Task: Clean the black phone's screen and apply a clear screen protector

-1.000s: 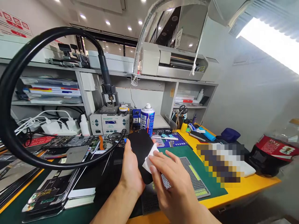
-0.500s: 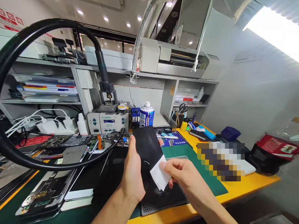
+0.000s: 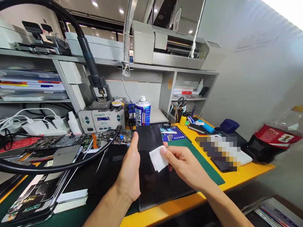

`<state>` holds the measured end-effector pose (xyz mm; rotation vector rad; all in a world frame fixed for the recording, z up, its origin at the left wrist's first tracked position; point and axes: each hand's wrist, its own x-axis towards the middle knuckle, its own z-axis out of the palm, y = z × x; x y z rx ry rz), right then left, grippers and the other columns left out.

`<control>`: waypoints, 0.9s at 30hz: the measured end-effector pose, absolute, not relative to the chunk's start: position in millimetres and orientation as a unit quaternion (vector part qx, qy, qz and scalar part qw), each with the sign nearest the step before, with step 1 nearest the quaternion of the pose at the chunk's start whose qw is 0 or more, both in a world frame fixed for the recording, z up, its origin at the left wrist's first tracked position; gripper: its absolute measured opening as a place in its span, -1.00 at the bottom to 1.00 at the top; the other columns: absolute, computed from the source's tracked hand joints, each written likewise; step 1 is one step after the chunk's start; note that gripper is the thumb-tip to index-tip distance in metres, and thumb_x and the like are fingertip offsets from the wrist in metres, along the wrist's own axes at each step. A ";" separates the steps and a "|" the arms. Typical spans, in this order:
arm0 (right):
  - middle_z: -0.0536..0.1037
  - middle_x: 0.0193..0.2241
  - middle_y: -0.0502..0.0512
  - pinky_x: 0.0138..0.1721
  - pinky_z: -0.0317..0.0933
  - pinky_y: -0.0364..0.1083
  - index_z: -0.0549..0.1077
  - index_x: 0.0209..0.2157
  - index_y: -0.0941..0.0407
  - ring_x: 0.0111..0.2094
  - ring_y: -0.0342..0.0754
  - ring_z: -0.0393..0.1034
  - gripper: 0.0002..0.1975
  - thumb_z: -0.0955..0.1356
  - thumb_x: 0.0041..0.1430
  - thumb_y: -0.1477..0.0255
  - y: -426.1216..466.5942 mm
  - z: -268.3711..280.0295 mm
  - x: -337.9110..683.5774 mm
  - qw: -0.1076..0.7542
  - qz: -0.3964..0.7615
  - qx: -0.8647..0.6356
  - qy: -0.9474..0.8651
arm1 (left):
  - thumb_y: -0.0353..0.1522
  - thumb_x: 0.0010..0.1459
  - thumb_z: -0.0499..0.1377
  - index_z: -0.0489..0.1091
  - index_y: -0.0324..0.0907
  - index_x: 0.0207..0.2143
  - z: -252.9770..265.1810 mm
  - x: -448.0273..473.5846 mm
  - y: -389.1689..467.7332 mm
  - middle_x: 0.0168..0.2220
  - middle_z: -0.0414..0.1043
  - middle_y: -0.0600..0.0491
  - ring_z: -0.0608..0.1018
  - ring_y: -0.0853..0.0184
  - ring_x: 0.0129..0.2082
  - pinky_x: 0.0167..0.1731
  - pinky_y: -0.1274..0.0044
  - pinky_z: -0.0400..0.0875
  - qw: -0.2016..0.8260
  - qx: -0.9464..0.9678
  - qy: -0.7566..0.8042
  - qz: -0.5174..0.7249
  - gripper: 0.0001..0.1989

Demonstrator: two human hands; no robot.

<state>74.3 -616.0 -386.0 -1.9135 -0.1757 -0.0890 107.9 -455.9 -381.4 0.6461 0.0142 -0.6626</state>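
My left hand [image 3: 129,167] is wrapped around the left side of a black smartphone [image 3: 149,137], its thumb along the edge and its other fingers mostly hidden behind. The phone is tilted up with its dark glossy face toward me. In my right hand [image 3: 182,160], a folded white wipe [image 3: 158,158] is pinched between thumb and fingers and lies against the middle of the phone's face. Under the phone is a black perforated mat [image 3: 182,186] on the green work mat [image 3: 205,167].
Phone parts and opened phones [image 3: 44,183] lie on the left. A thick black hose [image 3: 59,168] arcs across from the hot air station [image 3: 103,121]. Behind the phone stands a blue spray can [image 3: 143,112]. A cola bottle [image 3: 274,142] is on the right, beside a pixelated patch.
My right hand has moved the wipe slightly up the phone's face. The whole view has shifted, so the bench items appear further left and higher. Both hands keep their hold.
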 end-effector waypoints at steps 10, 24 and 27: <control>0.39 -0.51 0.01 -0.38 0.13 -0.15 0.40 -0.45 0.14 -0.44 -0.11 0.28 -0.46 0.20 0.41 0.01 -617.5 -404.2 36.2 0.589 0.095 -0.796 -0.099 | 0.06 0.29 0.08 0.47 -0.18 0.12 -369.3 109.4 -452.3 -0.15 0.65 -0.14 0.69 0.08 -0.30 -0.25 0.26 0.62 0.908 0.360 0.050 -0.209 -0.40; 0.24 -0.80 -0.08 -0.66 -0.06 -0.18 0.20 -0.69 0.09 -0.74 -0.23 0.11 -0.35 0.37 0.19 -0.10 -642.1 -409.9 63.8 0.608 0.074 -0.790 -0.029 | 0.12 0.27 0.07 0.50 -0.28 0.09 -385.1 100.8 -460.3 -0.09 0.64 -0.16 0.64 0.01 -0.05 -0.04 0.27 0.54 0.859 0.407 0.010 -0.311 -0.30; 0.21 -0.80 -0.10 -0.67 -0.10 -0.18 0.19 -0.70 0.09 -0.75 -0.24 0.10 -0.36 0.41 0.16 -0.07 -645.4 -405.1 68.9 0.616 0.052 -0.785 -0.028 | 0.07 0.26 0.16 0.44 -0.18 0.18 -388.2 97.8 -461.6 0.14 0.52 -0.03 0.45 0.08 0.23 0.23 0.34 0.33 0.867 0.431 -0.001 -0.251 -0.36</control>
